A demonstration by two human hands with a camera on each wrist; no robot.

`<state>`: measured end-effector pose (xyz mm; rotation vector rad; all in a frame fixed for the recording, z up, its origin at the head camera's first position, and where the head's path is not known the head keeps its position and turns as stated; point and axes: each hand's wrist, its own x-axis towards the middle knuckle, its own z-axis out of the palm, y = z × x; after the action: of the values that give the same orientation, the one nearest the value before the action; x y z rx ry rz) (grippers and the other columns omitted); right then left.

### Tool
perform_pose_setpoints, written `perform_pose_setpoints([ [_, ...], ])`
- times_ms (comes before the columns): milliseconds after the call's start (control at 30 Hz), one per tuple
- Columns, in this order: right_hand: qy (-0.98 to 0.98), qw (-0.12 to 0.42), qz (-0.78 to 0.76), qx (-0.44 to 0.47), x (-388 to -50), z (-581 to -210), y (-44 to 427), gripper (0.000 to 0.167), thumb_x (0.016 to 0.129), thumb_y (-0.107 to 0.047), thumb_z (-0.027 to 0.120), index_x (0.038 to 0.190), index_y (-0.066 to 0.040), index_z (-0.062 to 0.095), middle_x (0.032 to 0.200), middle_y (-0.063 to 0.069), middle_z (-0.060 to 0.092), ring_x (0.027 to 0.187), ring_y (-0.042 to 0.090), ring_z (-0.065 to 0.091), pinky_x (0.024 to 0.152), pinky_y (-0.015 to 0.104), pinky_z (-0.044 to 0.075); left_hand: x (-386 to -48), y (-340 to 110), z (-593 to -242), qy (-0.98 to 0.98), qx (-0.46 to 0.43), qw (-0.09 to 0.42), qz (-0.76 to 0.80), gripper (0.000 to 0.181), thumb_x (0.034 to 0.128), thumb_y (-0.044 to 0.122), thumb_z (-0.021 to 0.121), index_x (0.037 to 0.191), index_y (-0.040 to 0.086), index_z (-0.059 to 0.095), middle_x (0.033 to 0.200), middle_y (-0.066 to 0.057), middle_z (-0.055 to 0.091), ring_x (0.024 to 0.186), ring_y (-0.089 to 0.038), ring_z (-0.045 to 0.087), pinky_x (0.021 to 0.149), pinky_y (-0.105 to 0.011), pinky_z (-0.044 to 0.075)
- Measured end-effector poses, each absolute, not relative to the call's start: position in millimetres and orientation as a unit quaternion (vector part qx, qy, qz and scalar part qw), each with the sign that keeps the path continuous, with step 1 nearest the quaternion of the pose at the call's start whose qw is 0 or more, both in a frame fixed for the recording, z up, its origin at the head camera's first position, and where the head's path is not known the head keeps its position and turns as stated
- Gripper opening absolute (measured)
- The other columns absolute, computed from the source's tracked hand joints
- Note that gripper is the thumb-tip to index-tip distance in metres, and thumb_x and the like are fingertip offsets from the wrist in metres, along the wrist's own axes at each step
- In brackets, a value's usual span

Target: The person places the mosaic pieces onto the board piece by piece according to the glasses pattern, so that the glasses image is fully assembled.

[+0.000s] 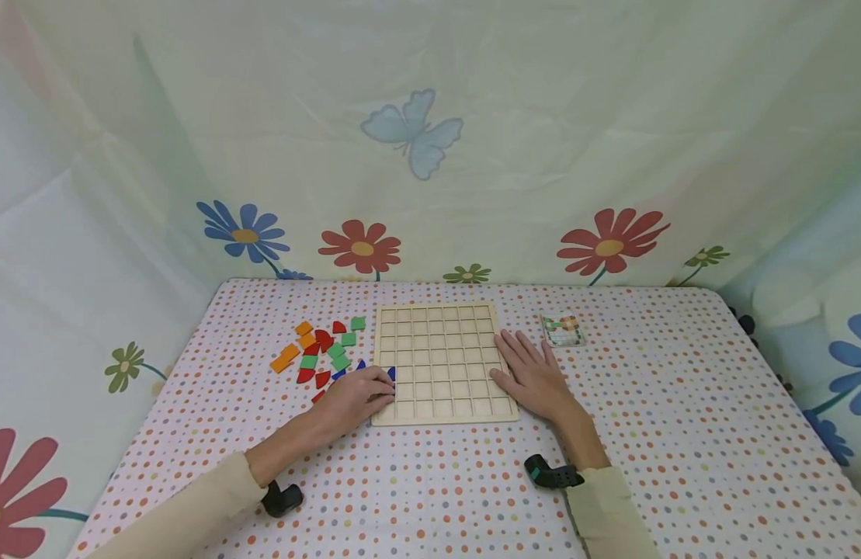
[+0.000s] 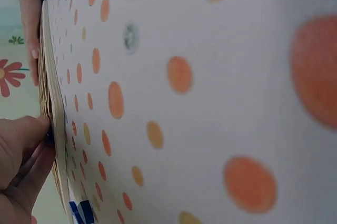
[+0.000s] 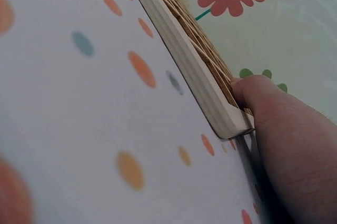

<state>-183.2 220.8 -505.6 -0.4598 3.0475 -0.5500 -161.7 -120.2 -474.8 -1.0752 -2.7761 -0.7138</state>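
A wooden grid board [image 1: 430,335] lies flat on the table, its square cells marked off by thin ridges. At its left edge, my left hand [image 1: 353,402] pinches a small dark blue piece [image 2: 50,135] between thumb and fingers, over the left column of cells. Just above those fingertips, a blue piece [image 1: 391,373] shows in the same column. My right hand [image 1: 536,382] rests on the board's right edge with fingers extended. In the right wrist view its thumb [image 3: 258,93] touches the board near a corner. More blue pieces [image 1: 361,365] lie beside the left hand, partly covered by it.
Left of the board, several orange squares [image 1: 289,353], green squares [image 1: 338,362] and red quarter-round pieces [image 1: 323,338] lie scattered. A small patterned card or packet [image 1: 563,331] sits right of the board. A dotted cloth [image 1: 444,489] covers the table; a floral curtain hangs behind.
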Motion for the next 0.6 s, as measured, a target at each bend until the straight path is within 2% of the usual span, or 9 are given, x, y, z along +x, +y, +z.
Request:
perform_pose_setpoints([
  [300,0.974,0.000,-0.172,-0.145,-182.1,-507.9,221.3,0.070,0.098,-0.050,0.044,0.155,-0.016,0.023,0.163,0.008,0.020,0.151,0.033,0.013,0.119,0.060,-0.001,-156.9,-119.6,-475.3,-0.900,-0.368,0.045,-0.231,0.011,0.0880,0.012,0.071,0.096,0.008,0.077,0.102,0.000,0.067,0.098,-0.013,0.064,0.083,-0.025,0.056],
  [467,0.974,-0.005,-0.173,-0.147,-182.2,-507.1,221.8,0.069,0.098,-0.049,0.045,0.155,-0.016,0.023,0.163,0.007,0.021,0.151,0.032,0.014,0.119,0.060,0.000,-154.5,-120.4,-472.7,-0.901,-0.382,0.059,-0.197,0.018,0.0903,0.017,0.068,0.103,0.007,0.076,0.110,-0.002,0.068,0.105,-0.016,0.062,0.087,-0.028,0.056],
  [600,0.973,-0.004,-0.175,-0.149,-182.5,-505.7,221.2,0.069,0.098,-0.049,0.045,0.155,-0.016,0.023,0.163,0.008,0.021,0.151,0.033,0.014,0.119,0.060,0.000,-153.3,-125.9,-468.1,-0.911,-0.360,0.053,-0.197,0.020,0.0903,0.019,0.069,0.106,0.010,0.075,0.114,-0.001,0.067,0.107,-0.016,0.061,0.089,-0.030,0.055],
])
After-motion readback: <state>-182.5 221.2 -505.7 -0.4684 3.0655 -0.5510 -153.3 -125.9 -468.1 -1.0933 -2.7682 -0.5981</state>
